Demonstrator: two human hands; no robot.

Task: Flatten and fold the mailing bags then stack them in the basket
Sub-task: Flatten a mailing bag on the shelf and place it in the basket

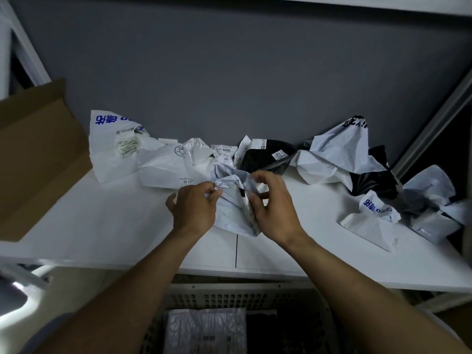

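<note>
A crumpled pale grey mailing bag [233,200] lies in the middle of the white table [102,226]. My left hand [194,206] pinches its left edge. My right hand [272,204] grips its right side with curled fingers. Behind it runs a row of crumpled bags: a white bag with blue print [115,144], a white bag with a logo [171,167], a black bag [267,155] and a large white bag [337,154]. Below the table's front edge stands a pale perforated basket [229,297] holding a folded white bag [204,330] and a dark one beside it.
An open cardboard box [38,159] sits at the table's left end. More crumpled white and black bags [370,218] pile up at the right end. A grey wall [229,72] stands behind, with a white shelf post at the far right.
</note>
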